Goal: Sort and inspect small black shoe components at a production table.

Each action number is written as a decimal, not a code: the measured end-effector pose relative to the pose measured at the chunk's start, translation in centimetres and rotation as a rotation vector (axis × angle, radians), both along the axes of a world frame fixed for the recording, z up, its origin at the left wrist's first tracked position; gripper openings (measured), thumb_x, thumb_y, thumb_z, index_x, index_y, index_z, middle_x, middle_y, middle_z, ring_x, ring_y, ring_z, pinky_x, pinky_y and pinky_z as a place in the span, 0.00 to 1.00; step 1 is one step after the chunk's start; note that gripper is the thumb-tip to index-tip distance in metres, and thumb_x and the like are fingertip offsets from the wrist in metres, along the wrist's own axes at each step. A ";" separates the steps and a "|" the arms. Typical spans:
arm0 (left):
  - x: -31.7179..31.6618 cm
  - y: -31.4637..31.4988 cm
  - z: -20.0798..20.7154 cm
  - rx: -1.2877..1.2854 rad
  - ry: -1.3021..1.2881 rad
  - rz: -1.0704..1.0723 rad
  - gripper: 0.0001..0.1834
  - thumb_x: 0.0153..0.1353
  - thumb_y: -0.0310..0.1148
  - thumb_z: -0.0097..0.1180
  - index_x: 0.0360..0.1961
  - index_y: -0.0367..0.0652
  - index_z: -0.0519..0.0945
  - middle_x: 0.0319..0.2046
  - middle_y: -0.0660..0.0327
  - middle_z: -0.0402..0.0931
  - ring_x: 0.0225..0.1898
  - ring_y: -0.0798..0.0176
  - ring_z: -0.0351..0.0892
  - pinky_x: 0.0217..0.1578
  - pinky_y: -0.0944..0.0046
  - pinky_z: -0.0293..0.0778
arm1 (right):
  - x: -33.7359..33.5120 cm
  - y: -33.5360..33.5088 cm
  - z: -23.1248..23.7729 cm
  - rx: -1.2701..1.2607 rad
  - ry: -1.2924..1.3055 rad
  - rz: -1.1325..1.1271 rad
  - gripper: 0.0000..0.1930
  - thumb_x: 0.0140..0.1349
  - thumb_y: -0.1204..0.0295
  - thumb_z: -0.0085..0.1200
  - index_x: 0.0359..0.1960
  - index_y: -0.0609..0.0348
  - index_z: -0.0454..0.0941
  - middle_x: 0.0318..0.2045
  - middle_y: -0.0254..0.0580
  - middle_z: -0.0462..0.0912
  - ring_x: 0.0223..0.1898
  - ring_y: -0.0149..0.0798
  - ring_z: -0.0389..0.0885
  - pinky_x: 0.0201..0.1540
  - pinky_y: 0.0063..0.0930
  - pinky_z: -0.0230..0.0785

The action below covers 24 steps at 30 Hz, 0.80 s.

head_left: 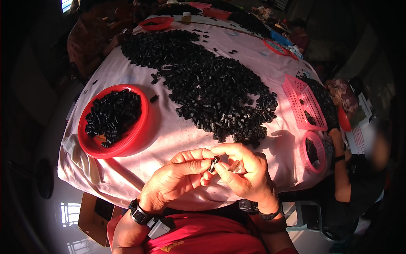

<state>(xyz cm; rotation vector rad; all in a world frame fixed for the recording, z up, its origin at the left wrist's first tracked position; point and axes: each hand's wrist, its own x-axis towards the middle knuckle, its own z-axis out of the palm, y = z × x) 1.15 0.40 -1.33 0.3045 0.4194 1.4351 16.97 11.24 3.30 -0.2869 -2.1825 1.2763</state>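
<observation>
While it sits near the lower centre of the frame, between two sets of fingertips, a small black cylindrical part [214, 163] is held tilted, probably so that both thumbs can bear on it at once. The left hand [171, 180] is narrowed around it, thumb against forefinger, with the other fingers curled beneath as what looks like a support. The right hand [250, 171] closes on the part from the other side, and a small pale, see-through piece [236, 166] lies within its curled fingers; what that piece is, I cannot tell.

Just beyond the hands, a heap of black parts [207, 86] spreads across the cloth-covered surface [122, 178] towards the upper left, loose and within easy reach, it seems. At the left of the frame, a red basin [145, 112] contains more black parts, its wall likely keeping them apart from the heap. A whitish crumpled cloth [86, 163] lies beside it.

At the right, a rectangular pink basket [296, 106] and a round pink basket [305, 154] stand near a co-worker's hand [336, 139], probably for that person's convenience. A cardboard box [86, 216] rests on the floor, lower left.
</observation>
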 end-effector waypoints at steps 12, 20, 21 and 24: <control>-0.1 -0.1 2.3 0.039 0.468 0.056 0.14 0.63 0.33 0.59 0.46 0.34 0.79 0.36 0.61 0.79 0.34 0.71 0.75 0.37 0.71 0.71 | 0.2 0.7 -0.6 -0.005 -0.018 0.077 0.12 0.60 0.81 0.54 0.46 0.64 0.74 0.32 0.43 0.85 0.35 0.31 0.87 0.36 0.24 0.78; -0.3 -0.3 2.1 0.074 0.488 0.066 0.13 0.63 0.31 0.58 0.45 0.33 0.79 0.34 0.61 0.80 0.33 0.71 0.75 0.37 0.72 0.71 | 0.2 0.5 -0.5 -0.033 0.023 0.038 0.06 0.63 0.81 0.54 0.41 0.67 0.75 0.34 0.43 0.84 0.34 0.28 0.82 0.37 0.21 0.75; -0.4 -0.4 2.1 0.079 0.477 0.066 0.13 0.63 0.31 0.58 0.45 0.33 0.79 0.35 0.61 0.80 0.33 0.71 0.75 0.38 0.72 0.71 | 0.2 0.5 -0.6 -0.033 0.024 0.039 0.06 0.63 0.81 0.54 0.41 0.67 0.75 0.34 0.43 0.84 0.34 0.28 0.82 0.37 0.21 0.75; -0.3 -0.6 2.2 0.072 0.492 0.068 0.13 0.63 0.31 0.59 0.45 0.33 0.79 0.36 0.61 0.80 0.34 0.71 0.75 0.38 0.71 0.71 | 0.1 0.5 -0.6 -0.067 0.047 0.058 0.11 0.59 0.82 0.54 0.44 0.63 0.75 0.32 0.42 0.85 0.36 0.31 0.86 0.39 0.24 0.78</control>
